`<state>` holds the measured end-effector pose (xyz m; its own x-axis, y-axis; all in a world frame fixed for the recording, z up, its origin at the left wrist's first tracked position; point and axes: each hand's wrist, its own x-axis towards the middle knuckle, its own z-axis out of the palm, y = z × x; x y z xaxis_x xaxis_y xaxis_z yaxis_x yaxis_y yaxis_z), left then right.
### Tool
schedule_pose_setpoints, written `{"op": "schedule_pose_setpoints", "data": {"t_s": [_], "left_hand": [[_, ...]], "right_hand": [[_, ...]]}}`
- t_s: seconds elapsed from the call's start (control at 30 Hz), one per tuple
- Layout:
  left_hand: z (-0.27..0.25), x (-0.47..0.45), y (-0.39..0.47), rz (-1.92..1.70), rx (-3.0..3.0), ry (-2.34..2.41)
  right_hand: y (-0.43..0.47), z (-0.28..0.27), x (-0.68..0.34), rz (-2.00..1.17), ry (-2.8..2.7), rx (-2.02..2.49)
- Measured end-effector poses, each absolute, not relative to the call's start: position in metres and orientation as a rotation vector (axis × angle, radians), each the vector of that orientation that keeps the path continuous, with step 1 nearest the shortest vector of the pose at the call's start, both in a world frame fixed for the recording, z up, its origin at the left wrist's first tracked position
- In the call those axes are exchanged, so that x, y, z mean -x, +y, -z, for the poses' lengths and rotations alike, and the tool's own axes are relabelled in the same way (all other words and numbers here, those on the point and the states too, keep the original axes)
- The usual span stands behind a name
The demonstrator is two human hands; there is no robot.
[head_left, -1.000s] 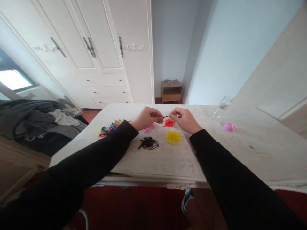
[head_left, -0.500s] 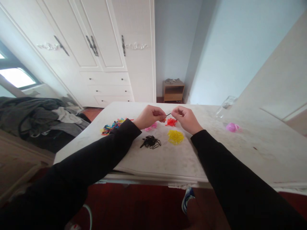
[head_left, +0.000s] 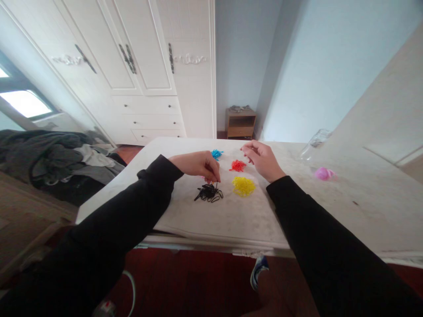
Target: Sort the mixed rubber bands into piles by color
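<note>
My left hand (head_left: 202, 166) pinches a thin black rubber band (head_left: 217, 184) just above a pile of black rubber bands (head_left: 207, 193). My right hand (head_left: 259, 157) hovers to the right of a red rubber band pile (head_left: 237, 165), its fingers loosely curled and apart, with nothing visible in them. Nearer to me lies a yellow pile (head_left: 243, 186), and a blue pile (head_left: 217, 154) shows behind my left hand. Only a bit of pink shows under my left fingers. My left hand and sleeve cover the place of the mixed-colour pile.
The white table (head_left: 231, 224) carries a clear glass jar (head_left: 314, 144) lying tilted and a pink-purple object (head_left: 324, 174) at the right. A heap of clothes (head_left: 56, 163) lies left of the table. Beyond stand a white wardrobe (head_left: 145, 79) and a small wooden cabinet (head_left: 241, 123).
My hands have parted. The left brought the black band down and toward me to the black pile; the right let go of it and moved slightly right. The blue pile has come into view.
</note>
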<state>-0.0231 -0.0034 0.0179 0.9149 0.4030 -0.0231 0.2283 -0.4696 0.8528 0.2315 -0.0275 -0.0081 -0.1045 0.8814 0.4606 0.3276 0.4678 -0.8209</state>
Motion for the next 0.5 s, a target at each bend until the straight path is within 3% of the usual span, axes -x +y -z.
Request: {"op": "schedule_pose_setpoints", "data": {"t_s": [0.33, 0.5], "left_hand": [[-0.0182, 0.0278, -0.0027, -0.194, -2.044, 0.478], [-0.0151, 0.0208, -0.0057, -0.374, -1.959, 0.605]], "right_hand": [[-0.0295, 0.0078, -0.2321, -0.662, -1.704, 1.068], [-0.0323, 0.0049, -0.2304, -0.658, -1.767, 1.102]]}}
